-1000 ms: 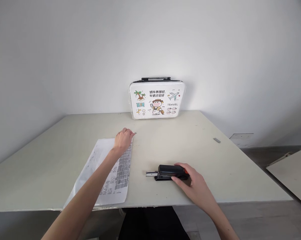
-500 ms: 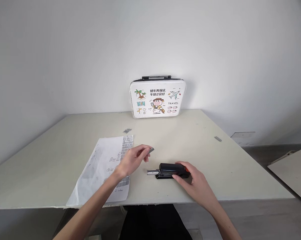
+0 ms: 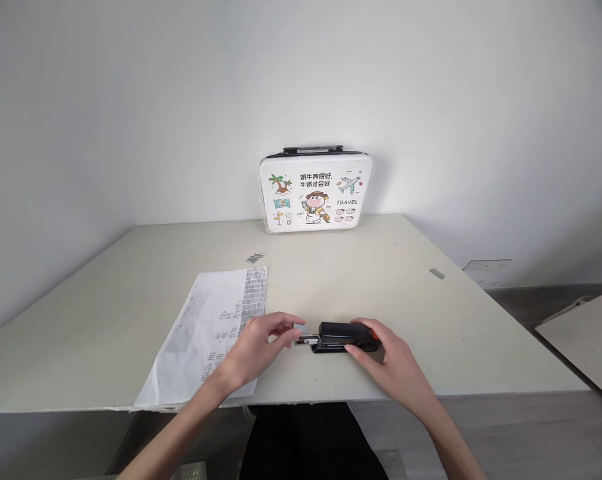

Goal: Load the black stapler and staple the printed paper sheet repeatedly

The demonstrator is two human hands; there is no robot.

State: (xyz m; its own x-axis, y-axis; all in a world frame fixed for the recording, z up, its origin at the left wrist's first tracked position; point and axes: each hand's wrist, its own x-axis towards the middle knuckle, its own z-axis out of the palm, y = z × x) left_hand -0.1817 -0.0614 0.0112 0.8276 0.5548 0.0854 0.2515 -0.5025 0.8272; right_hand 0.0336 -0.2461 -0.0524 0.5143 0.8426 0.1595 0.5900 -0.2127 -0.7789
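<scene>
A black stapler lies on the table with its metal staple tray drawn out to the left. My right hand grips its rear end, thumb in front and fingers behind. At the tray's tip, my left hand pinches a small grey strip of staples between thumb and fingers. The strip is just above the tray; whether it touches the tray I cannot tell. Under my left wrist and forearm lie printed paper sheets.
Several staple strips lie beyond the paper, and another strip is at the right. A white case with cartoon prints leans against the wall at the back of the table.
My left hand has come down and toward me, bringing the staple strip from above the table to the stapler's drawn-out tray. My right hand keeps its hold on the stapler.
</scene>
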